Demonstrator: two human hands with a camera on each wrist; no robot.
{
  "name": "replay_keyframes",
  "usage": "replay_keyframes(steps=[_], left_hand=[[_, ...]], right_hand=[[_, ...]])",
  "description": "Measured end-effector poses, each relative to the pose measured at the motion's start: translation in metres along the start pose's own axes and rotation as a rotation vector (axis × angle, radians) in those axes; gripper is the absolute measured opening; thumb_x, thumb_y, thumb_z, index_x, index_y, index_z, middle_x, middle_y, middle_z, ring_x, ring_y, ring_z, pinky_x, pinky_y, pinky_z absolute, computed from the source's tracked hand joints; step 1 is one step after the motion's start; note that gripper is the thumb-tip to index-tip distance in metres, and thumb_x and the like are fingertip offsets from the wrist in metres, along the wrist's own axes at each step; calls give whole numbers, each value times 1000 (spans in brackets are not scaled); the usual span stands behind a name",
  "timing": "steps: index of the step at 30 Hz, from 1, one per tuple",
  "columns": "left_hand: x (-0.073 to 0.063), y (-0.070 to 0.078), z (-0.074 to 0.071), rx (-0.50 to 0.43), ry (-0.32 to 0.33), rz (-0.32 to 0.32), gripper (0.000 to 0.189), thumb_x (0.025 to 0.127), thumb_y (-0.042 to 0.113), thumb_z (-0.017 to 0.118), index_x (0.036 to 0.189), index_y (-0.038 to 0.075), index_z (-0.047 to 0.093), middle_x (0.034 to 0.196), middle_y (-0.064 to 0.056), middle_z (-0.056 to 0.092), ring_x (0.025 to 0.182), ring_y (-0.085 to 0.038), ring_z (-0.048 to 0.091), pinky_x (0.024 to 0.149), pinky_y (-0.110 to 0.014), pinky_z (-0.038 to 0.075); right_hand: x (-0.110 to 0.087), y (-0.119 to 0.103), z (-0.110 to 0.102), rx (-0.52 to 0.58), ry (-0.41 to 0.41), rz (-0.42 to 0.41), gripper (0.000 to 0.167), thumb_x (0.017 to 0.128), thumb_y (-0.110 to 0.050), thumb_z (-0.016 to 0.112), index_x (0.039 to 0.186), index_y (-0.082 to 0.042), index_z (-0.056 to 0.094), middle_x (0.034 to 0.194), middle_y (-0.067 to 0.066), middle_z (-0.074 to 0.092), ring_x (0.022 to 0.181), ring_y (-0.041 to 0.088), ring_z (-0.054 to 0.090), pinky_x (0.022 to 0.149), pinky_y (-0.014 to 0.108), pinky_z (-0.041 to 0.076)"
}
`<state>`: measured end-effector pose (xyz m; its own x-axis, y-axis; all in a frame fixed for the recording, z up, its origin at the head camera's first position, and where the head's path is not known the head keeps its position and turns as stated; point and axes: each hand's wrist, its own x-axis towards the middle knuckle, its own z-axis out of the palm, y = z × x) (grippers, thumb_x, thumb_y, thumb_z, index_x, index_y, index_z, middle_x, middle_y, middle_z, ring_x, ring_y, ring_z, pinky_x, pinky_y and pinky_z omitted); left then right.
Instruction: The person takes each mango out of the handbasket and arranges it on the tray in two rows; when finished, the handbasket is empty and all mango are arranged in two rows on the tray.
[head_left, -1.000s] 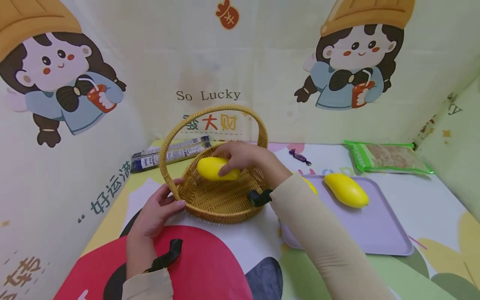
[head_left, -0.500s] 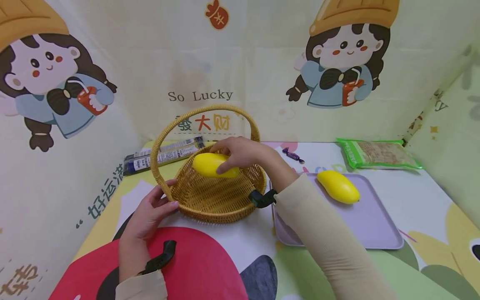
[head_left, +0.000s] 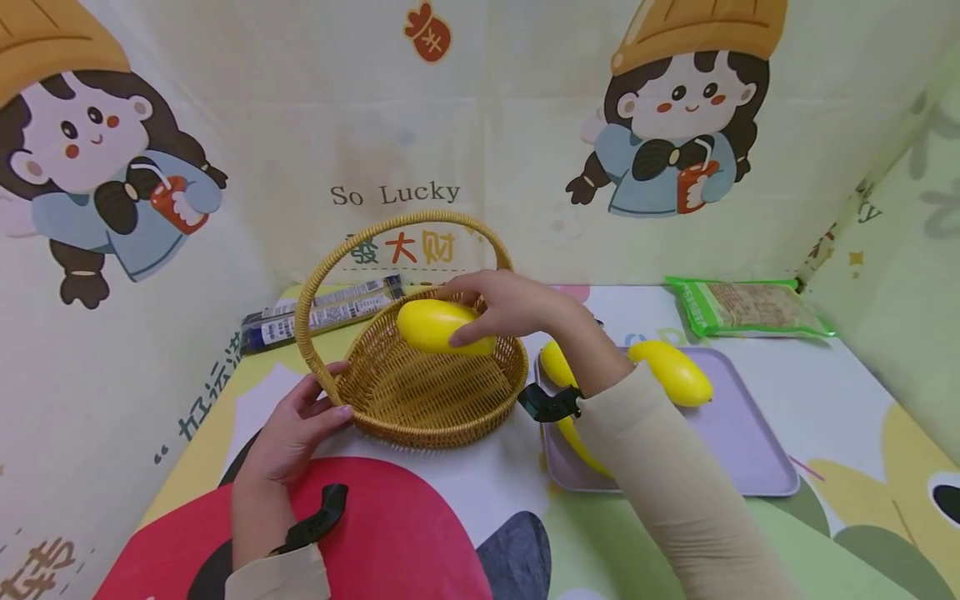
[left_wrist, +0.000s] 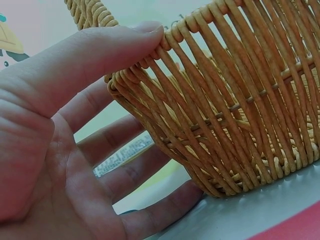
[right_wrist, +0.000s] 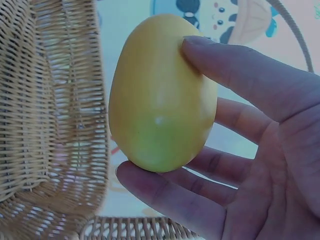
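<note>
In the head view my right hand (head_left: 517, 310) holds a yellow mango (head_left: 435, 325) above the wicker basket (head_left: 420, 432). The right wrist view shows the mango (right_wrist: 160, 95) gripped between thumb and fingers, its lower end greenish, beside the woven wall (right_wrist: 75, 100). My left hand (head_left: 288, 433) grips the basket at its left side, by the foot of the arched handle. Close up, the left thumb (left_wrist: 125, 42) presses on the rim while the other fingers spread along the outer wall (left_wrist: 240, 110). No fruit shows inside the basket.
A lilac tray (head_left: 742, 450) on the right bears yellow mangoes (head_left: 671, 372), partly hidden by my right forearm. Behind the basket lie long dark-edged packets (head_left: 322, 315). A green-edged food bag (head_left: 750, 307) lies at the back right, before the printed cloth wall (head_left: 525, 125).
My right hand and the mango have shifted right relative to the basket, uncovering mangoes on the tray and hiding most of the purple candy. The left hand stays on the basket; the view has turned slightly.
</note>
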<state>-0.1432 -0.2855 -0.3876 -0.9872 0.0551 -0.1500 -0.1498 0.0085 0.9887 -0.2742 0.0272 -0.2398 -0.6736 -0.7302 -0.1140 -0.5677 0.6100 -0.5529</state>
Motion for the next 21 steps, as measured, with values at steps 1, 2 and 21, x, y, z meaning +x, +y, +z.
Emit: replay_keyframes(steps=[1, 2, 21], left_hand=[[0, 0, 0, -4, -2, 3, 62, 101, 11, 65, 158, 20, 39, 158, -6, 36, 129, -7, 59, 98, -22, 55], [0, -1, 0, -6, -4, 7, 62, 101, 10, 64, 158, 20, 39, 158, -6, 36, 129, -7, 59, 98, -21, 55], [1, -4, -2, -21, -26, 43, 60, 102, 8, 63, 156, 17, 39, 154, -6, 40, 126, -6, 62, 97, -20, 55]], right_hand=[[-2, 1, -1, 2, 4, 0, 62, 89, -31, 81, 146, -24, 59, 121, 4, 67, 110, 24, 61, 94, 39, 54], [-5, 2, -1, 3, 8, 1, 62, 89, -32, 81, 146, -24, 59, 121, 4, 67, 111, 24, 61, 94, 39, 54], [-44, 12, -1, 26, 7, 24, 60, 89, -30, 81, 146, -29, 59, 133, 2, 66, 119, 24, 59, 103, 44, 51]])
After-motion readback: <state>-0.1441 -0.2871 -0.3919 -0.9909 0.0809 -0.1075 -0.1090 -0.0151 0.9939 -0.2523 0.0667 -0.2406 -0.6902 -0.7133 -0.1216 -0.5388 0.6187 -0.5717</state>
